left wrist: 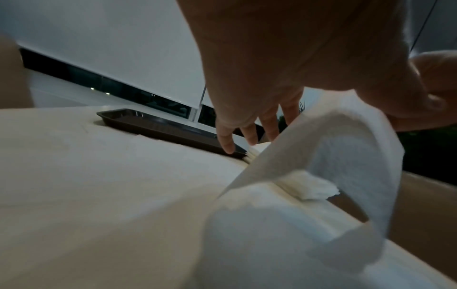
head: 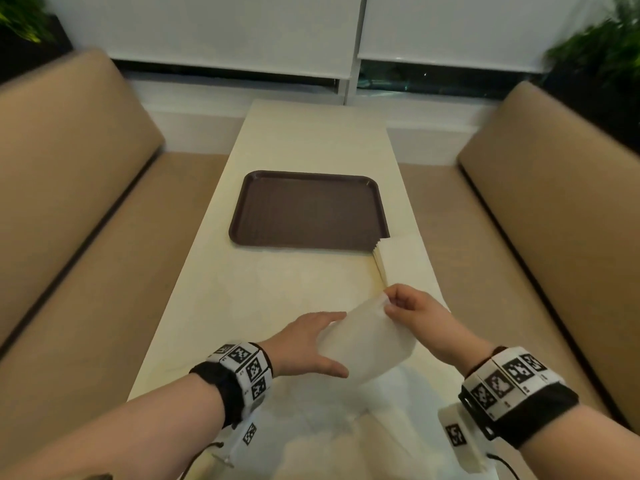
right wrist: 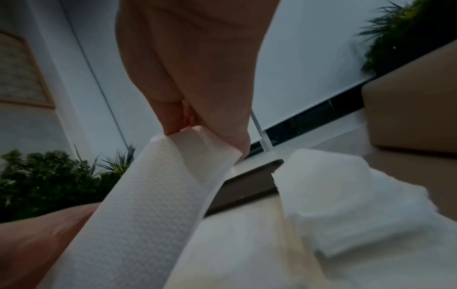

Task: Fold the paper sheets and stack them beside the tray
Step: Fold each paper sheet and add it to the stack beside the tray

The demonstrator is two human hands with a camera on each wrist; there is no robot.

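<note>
A white embossed paper sheet [head: 367, 341] arches above the table, bent over on itself. My right hand [head: 389, 303] pinches its upper edge between thumb and fingers, shown close up in the right wrist view [right wrist: 197, 135]. My left hand [head: 325, 342] is spread with straight fingers and thumb at the sheet's left side; its fingers [left wrist: 247, 129] reach forward above the table. The brown tray [head: 308, 209] lies empty beyond the hands. A stack of folded sheets [head: 398, 258] sits at the tray's near right corner, also visible from the right wrist [right wrist: 346, 195].
More flat white sheets [head: 329, 427] lie on the cream table [head: 311, 140] under my wrists. Tan bench seats [head: 69, 202] flank the narrow table on both sides. Plants stand in the far corners, and a window with blinds is behind.
</note>
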